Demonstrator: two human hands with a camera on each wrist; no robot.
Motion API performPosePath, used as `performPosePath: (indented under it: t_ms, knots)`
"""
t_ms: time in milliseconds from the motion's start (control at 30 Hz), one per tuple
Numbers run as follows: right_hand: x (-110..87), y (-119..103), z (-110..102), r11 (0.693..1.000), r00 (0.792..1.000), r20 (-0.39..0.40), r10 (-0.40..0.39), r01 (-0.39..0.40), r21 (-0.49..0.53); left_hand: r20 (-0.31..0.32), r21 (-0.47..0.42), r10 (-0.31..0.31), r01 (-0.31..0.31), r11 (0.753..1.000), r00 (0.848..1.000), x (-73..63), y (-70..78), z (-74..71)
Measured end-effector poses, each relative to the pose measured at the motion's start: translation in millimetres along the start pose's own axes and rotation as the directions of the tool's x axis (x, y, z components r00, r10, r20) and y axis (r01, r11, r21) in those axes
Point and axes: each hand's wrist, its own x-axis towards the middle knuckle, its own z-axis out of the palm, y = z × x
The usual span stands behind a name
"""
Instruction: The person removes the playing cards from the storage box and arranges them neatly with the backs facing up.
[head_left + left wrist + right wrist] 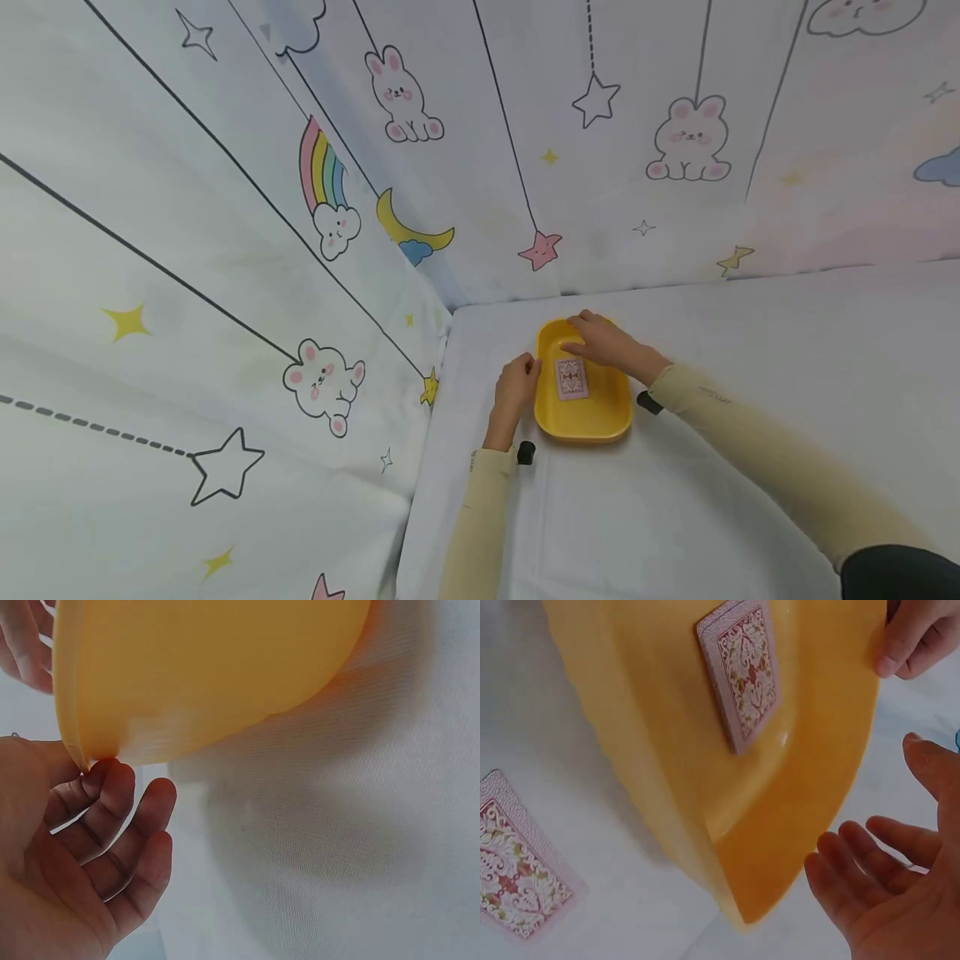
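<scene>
A yellow plastic tray (585, 429) with rounded corners lies in front of me in the head view. Inside it is a small stack of playing cards (572, 379), backs up, with a pink and red ornate pattern. My left hand (516, 383) pinches the tray's left rim, thumb on the rim and curled fingertips under it in the left wrist view. Over the far right part of the tray reaches my right hand (607, 343). In the right wrist view its fingers (855, 862) are spread and relaxed beside the rim, holding nothing.
Another pink-patterned card (517, 874) lies on the white tablecloth (622, 900) outside the tray in the right wrist view. A white curtain (360, 308) printed with rabbits and stars hangs at the left and back. Black wrist straps (527, 452) show beneath the arms.
</scene>
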Motion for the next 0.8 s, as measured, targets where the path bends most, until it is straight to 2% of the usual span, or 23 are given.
performPosePath:
  t_ms: [133, 233, 367, 467, 800]
  knots:
    - [9.7, -9.7, 8.8, 0.993, 0.997, 0.035, -0.066, 0.069, -0.099, -0.004, 0.004, 0.011, -0.011, 1.000, 1.000, 1.0, 0.6, -1.5]
    - [15.1, -15.4, 14.4, 0.985, 0.994, 0.083, -0.075, 0.087, -0.150, -0.008, 0.006, 0.022, -0.022, 1.000, 1.000, 2.1, 0.8, -2.1]
    - [20.2, -19.1, 19.5, 0.982, 0.982, 0.187, -0.014, 0.048, -0.180, 0.001, -0.005, 0.012, -0.012, 1.000, 1.000, 2.4, 1.5, -2.7]
    - [22.6, -19.5, 23.1, 0.979, 0.972, 0.235, 0.019, 0.030, -0.201, 0.009, -0.016, -0.002, 0.002, 1.000, 1.000, 1.9, 2.2, -3.0]
    - [24.8, -13.7, 37.6, 0.955, 0.962, 0.267, 0.066, 0.017, -0.297, 0.005, -0.006, -0.014, 0.014, 1.000, 1.000, 0.6, -1.0, -1.6]
